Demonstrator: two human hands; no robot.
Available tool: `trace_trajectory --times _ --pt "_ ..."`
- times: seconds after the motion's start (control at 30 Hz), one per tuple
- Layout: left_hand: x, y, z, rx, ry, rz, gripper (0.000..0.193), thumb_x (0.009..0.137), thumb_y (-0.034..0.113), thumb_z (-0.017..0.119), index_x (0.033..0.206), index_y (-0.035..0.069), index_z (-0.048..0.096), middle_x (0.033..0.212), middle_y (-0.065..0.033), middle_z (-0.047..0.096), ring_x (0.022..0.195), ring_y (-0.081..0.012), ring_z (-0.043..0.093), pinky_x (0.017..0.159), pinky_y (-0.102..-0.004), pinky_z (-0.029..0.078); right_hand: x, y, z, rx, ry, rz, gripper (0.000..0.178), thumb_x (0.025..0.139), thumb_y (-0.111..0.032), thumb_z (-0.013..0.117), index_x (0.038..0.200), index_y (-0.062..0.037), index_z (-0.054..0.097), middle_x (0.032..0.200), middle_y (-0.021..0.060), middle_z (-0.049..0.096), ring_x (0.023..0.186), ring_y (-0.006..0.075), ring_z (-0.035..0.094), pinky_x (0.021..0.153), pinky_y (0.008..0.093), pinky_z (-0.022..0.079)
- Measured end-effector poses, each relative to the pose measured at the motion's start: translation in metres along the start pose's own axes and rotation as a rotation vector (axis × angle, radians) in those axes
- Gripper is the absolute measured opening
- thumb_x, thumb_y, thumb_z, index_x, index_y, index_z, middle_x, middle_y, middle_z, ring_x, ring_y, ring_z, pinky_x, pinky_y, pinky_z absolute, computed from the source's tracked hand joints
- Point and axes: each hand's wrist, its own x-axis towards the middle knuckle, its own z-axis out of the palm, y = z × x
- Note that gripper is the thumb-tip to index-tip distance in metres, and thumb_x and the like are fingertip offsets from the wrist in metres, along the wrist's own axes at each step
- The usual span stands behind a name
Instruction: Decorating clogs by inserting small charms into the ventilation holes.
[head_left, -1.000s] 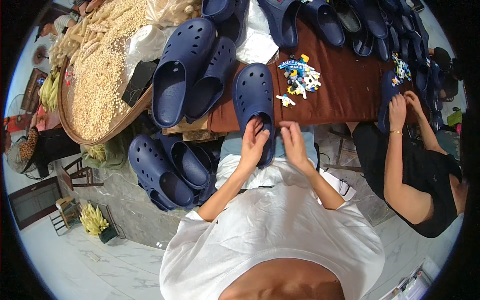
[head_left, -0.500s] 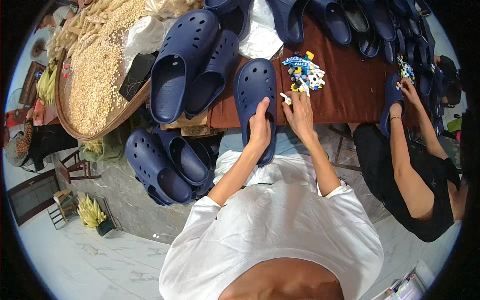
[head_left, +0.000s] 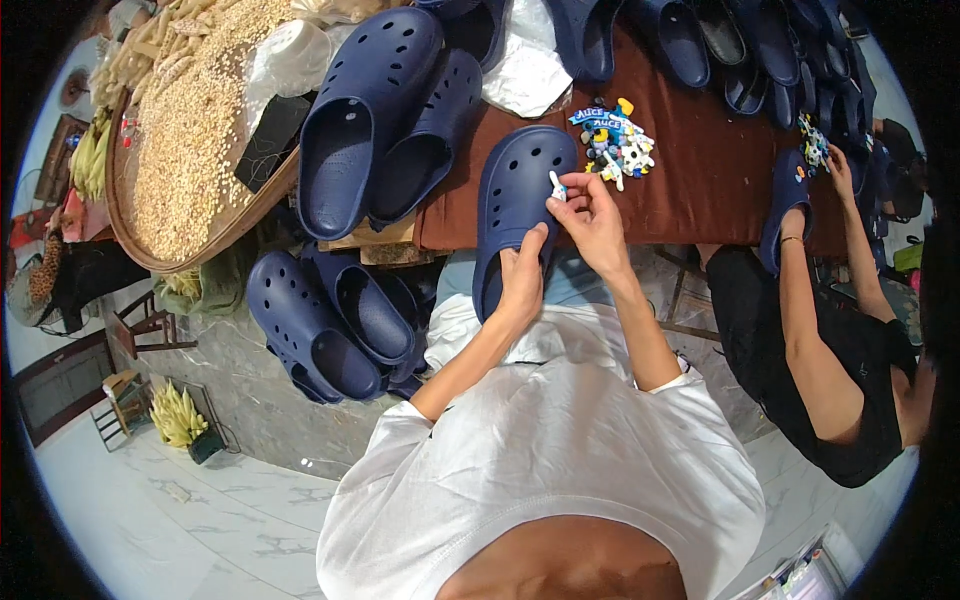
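Note:
A navy foam clog (head_left: 515, 185) with round holes across its toe lies at the table's near edge, toe pointing away from me. My left hand (head_left: 523, 280) grips it, fingers inside the foot opening and thumb on the upper's rim. Between the thumb and index finger of my right hand (head_left: 592, 222) is a small white shoe charm (head_left: 558, 188), held over the right side of the toe near the holes. Whether the charm touches the clog I cannot tell. Just right of the toe, a pile of colourful shoe charms (head_left: 622, 150) rests on the brown cloth.
Left of my clog stand a large pair of navy clogs (head_left: 365, 110) and a wide basket (head_left: 125, 215) of pale kernels. More clogs (head_left: 345, 335) hang low at left; others line the table's far side. At right a co-worker's hands (head_left: 840, 175) handle another navy clog (head_left: 785, 205).
My right hand has lifted the white charm from beside the pile and carried it left over the clog's toe. The clog has tilted slightly, and my left fingers now reach inside it.

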Motion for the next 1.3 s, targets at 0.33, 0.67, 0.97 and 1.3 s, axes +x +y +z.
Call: trace_trajectory --times 0.33,0.67,0.97,1.3 --pt "-0.006 0.003 -0.008 0.100 0.021 -0.027 0.047 0.091 0.017 0.065 0.130 -0.003 0.049 0.122 -0.0080 0.058 0.108 -0.0152 0.055 0.095 -0.0279 0.043 -0.005 0.013 -0.008 0.127 -0.083 0.051 0.021 0.096 -0.015 0.064 0.112 -0.0020 0.059 0.092 0.0019 0.066 0.079 0.0055 0.059 0.067 0.0208 0.049" --pt "-0.012 0.002 -0.012 0.142 0.053 -0.004 0.050 0.090 0.019 0.065 0.131 -0.004 0.048 0.121 -0.0083 0.057 0.107 -0.0156 0.054 0.096 -0.0292 0.042 0.004 0.019 -0.030 0.236 -0.248 0.311 0.015 0.094 -0.017 0.068 0.102 -0.0078 0.059 0.094 -0.0004 0.065 0.082 0.0050 0.063 0.069 0.0204 0.053" --pt "-0.010 0.006 -0.017 0.305 0.023 -0.054 0.035 0.090 0.012 0.062 0.121 -0.003 0.056 0.114 -0.0058 0.062 0.100 -0.0134 0.058 0.091 -0.0281 0.045 0.004 0.021 -0.018 0.324 -0.205 0.301 0.019 0.092 -0.013 0.070 0.100 -0.0055 0.054 0.091 0.0021 0.063 0.078 0.0054 0.062 0.065 0.0226 0.054" --pt "0.000 0.027 -0.008 0.113 -0.003 -0.169 0.027 0.093 0.016 0.062 0.115 0.001 0.060 0.110 -0.0047 0.063 0.098 -0.0110 0.060 0.087 -0.0266 0.047 -0.021 0.032 0.025 0.025 0.137 -0.073 0.023 0.097 -0.013 0.060 0.114 -0.0004 0.052 0.098 0.0093 0.057 0.082 0.0133 0.060 0.070 0.0256 0.051"
